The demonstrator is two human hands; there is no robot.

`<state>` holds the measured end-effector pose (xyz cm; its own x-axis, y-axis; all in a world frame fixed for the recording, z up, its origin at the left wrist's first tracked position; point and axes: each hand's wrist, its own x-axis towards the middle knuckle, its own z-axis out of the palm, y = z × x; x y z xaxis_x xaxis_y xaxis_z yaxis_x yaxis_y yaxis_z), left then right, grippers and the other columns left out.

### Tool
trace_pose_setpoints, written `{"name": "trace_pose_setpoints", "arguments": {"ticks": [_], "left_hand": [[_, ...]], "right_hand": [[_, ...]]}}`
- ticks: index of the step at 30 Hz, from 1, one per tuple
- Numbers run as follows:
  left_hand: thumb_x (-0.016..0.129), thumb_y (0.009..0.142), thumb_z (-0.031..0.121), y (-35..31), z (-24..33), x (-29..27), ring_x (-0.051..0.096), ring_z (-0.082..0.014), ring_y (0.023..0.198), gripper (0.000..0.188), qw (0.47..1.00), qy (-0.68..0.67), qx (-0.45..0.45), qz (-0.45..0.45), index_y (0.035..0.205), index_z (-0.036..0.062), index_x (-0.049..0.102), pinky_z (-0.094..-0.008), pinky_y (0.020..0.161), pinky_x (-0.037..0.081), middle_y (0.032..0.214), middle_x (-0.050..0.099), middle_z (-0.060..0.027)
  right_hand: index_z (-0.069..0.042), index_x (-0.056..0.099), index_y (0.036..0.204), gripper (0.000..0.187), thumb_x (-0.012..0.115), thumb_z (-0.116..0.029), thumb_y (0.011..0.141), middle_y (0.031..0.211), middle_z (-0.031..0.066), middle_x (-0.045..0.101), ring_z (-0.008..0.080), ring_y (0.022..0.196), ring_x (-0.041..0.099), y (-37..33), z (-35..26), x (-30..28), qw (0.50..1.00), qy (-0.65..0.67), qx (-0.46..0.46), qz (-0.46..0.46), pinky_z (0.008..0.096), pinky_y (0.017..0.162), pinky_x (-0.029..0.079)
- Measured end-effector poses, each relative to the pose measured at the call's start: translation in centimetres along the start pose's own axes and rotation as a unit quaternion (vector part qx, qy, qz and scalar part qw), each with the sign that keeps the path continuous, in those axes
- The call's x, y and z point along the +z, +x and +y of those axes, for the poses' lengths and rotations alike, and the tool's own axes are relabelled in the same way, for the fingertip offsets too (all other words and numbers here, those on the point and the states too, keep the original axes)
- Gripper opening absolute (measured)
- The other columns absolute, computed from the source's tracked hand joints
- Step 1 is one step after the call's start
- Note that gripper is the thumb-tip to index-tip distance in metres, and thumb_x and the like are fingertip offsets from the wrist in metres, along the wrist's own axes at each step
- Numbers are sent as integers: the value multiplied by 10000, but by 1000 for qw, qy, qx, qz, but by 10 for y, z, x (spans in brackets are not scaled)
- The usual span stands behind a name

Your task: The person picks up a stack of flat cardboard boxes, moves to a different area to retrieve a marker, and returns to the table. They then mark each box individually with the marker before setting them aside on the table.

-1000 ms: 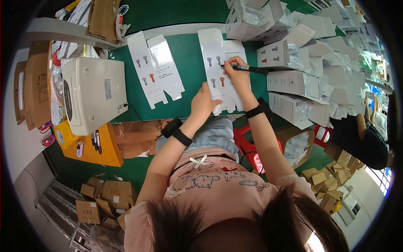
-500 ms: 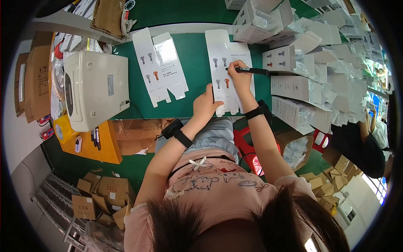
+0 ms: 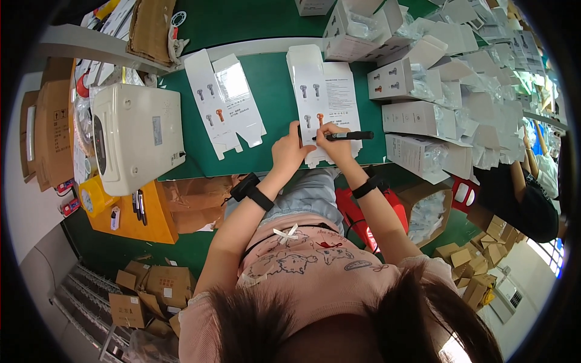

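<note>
A flattened white carton (image 3: 308, 100), printed with small fan-like pictures, lies on the green tabletop in front of me. My right hand (image 3: 334, 144) is closed round a black marker pen (image 3: 354, 136), its tip end low on the carton just below the orange picture. My left hand (image 3: 289, 151) holds the carton at its lower left edge, thumb over the card and index finger along the side. A small dark piece shows by that finger; I cannot tell what it is. To the left lies a second flattened carton (image 3: 215, 100), untouched.
Opened white boxes (image 3: 408, 118) with clear plastic bags inside crowd the right side. On the left stands a cream-coloured machine (image 3: 136, 130). Below it, an orange surface carries several pens (image 3: 139, 206) and a yellow tape roll (image 3: 91, 189). A person in dark clothing (image 3: 514, 202) is at far right.
My right hand with the marker has moved down the carton, from beside the upper pictures to near the lower edge. My left hand stays at the carton's left edge. The view has shifted slightly.
</note>
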<state>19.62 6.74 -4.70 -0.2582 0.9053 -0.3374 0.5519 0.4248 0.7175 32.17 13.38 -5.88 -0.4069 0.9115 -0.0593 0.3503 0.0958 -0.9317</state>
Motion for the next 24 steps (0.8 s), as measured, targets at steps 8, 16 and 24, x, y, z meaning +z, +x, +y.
{"name": "trace_pose_setpoints", "arguments": {"ticks": [8, 16, 24], "left_hand": [[711, 616, 271, 5, 3, -2, 568, -249, 531, 597, 1000, 16, 18, 18, 1079, 66, 394, -347, 455, 413, 576, 557, -54], [719, 609, 285, 1, -7, 3, 564, -256, 518, 588, 998, 32, 40, 25, 1049, 68, 394, -354, 447, 412, 573, 561, -60], [731, 592, 293, 10, -10, -3, 576, -274, 555, 590, 999, 21, 33, -18, 1018, 70, 391, -366, 482, 428, 595, 572, -75]], "right_hand": [[-22, 535, 637, 93, 593, -82, 677, 511, 72, 525, 130, 450, 511, 2, 6, 4, 998, -47, -37, 8, 250, 452, 400], [-4, 522, 636, 108, 570, -69, 707, 524, 58, 503, 85, 461, 451, -10, 9, 6, 998, -17, -59, 20, 228, 441, 355], [-18, 494, 722, 111, 526, -97, 794, 563, 47, 542, 88, 499, 510, -5, -14, -9, 964, 234, 102, 78, 200, 457, 383]]}}
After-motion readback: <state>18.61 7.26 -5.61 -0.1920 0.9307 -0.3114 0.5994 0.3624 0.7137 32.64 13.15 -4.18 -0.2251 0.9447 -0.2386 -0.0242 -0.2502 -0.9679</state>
